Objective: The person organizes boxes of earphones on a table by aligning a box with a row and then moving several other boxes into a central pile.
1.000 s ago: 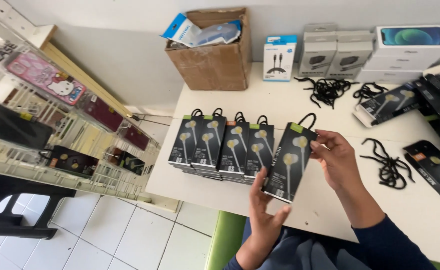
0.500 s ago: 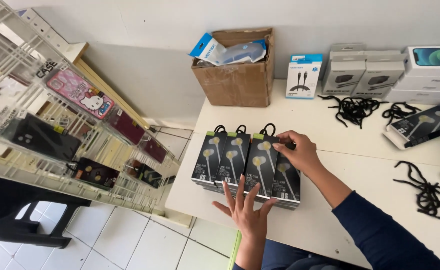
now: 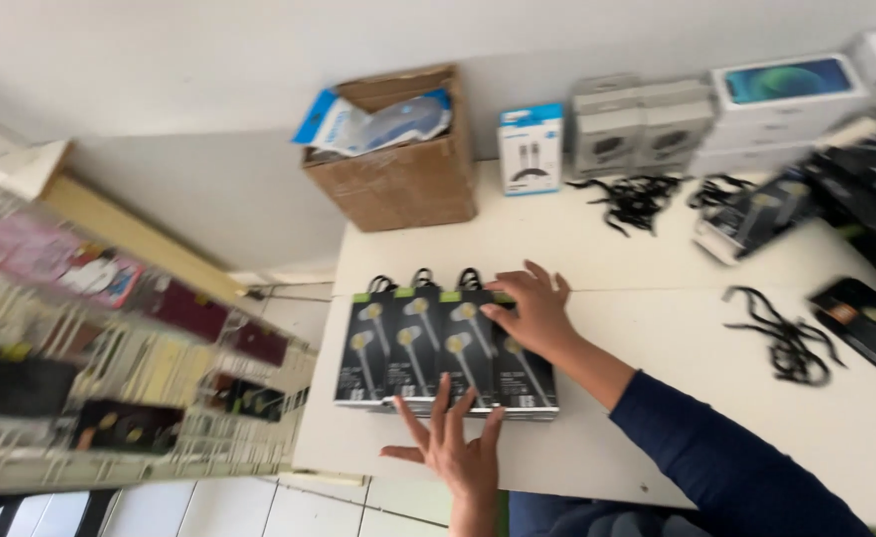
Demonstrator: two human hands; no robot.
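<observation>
Right hand (image 3: 535,316) lies flat, fingers open, on the rightmost of four black earphone packages (image 3: 445,348); left hand (image 3: 458,447), fingers spread, touches their near edge, gripping nothing.

Four black earphone packs (image 3: 428,348) lie flat in a neat row, side by side and touching, near the front edge of the white worktop (image 3: 657,298).

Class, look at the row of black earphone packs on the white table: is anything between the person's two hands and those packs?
Nothing visible. The right hand lies flat on the rightmost earphone pack, and the left hand presses its fingertips against the near edge of the row of earphone packs.
</observation>
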